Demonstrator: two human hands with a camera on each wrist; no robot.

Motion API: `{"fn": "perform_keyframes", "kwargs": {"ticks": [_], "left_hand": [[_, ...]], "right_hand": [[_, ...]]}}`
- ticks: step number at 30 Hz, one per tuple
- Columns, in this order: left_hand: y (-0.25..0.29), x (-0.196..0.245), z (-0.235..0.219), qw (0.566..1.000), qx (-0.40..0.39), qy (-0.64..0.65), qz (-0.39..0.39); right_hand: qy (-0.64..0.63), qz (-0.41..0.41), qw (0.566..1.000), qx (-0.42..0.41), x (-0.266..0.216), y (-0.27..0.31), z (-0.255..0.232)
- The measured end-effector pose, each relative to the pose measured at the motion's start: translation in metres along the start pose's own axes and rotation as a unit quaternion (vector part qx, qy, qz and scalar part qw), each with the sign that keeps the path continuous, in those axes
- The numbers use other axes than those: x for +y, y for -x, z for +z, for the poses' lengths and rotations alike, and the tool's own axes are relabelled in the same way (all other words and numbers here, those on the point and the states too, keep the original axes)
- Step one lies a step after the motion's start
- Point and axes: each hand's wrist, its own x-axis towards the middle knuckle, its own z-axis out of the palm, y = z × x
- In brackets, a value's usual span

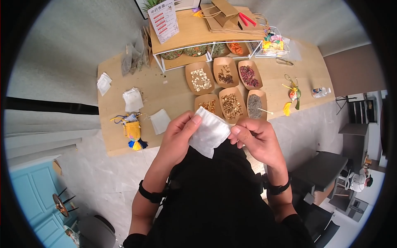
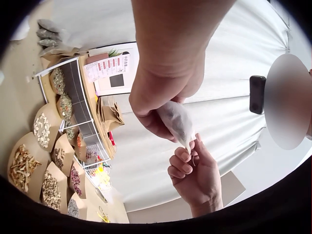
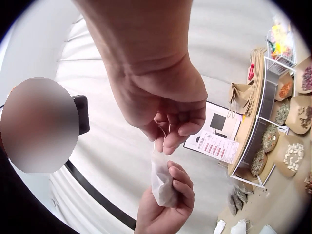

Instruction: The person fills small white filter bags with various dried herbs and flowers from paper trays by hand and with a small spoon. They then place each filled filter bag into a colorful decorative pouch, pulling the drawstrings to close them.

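A small white drawstring pouch (image 1: 209, 131) of thin fabric is held up in front of the body, above the near edge of the table. My left hand (image 1: 178, 135) grips one side of it, thumb on top. At the other end, my right hand (image 1: 259, 139) pinches the pouch's top edge and its thin string. From the left wrist, the pouch (image 2: 176, 119) looks filled, with darker contents showing through, and narrows toward the right fingertips (image 2: 184, 155). In the right wrist view the string loops out of the gathered top into my right hand (image 3: 163, 105).
Paper trays of dried herbs (image 1: 232, 104) stand just beyond the hands, one with a small stick (image 1: 266, 110). To the left lie flat white pouches (image 1: 160, 121) and a yellow tasselled sachet (image 1: 132, 130). A wooden shelf (image 1: 198, 27) stands behind; a bottle (image 1: 321, 92) lies right.
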Motion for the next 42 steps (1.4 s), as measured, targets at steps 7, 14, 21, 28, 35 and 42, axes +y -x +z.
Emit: {"fn": "perform_keyframes", "kwargs": {"ticks": [7,14,21,28,35,42], "left_hand": [[-0.002,-0.009,-0.003,0.999,-0.01,-0.038,-0.028],[-0.002,-0.006,-0.013,0.996,-0.04,-0.076,-0.03],[-0.013,0.026,0.005,0.967,-0.216,-0.132,-0.027],[-0.022,0.013,0.002,0.952,-0.195,-0.215,0.097],[-0.02,0.003,-0.013,0.974,-0.169,-0.146,-0.029],[-0.017,-0.018,-0.03,0.968,-0.189,-0.136,-0.089]], "right_hand": [[-0.024,-0.011,0.999,0.028,0.004,-0.002,0.0],[-0.075,-0.063,0.994,0.056,0.004,-0.004,-0.007],[-0.014,-0.052,0.999,0.004,-0.001,-0.009,0.0],[-0.048,-0.043,0.997,0.038,0.005,-0.005,-0.003],[-0.169,-0.041,0.984,0.044,0.029,-0.025,0.007],[-0.291,0.038,0.953,-0.069,0.058,-0.037,0.011]]}}
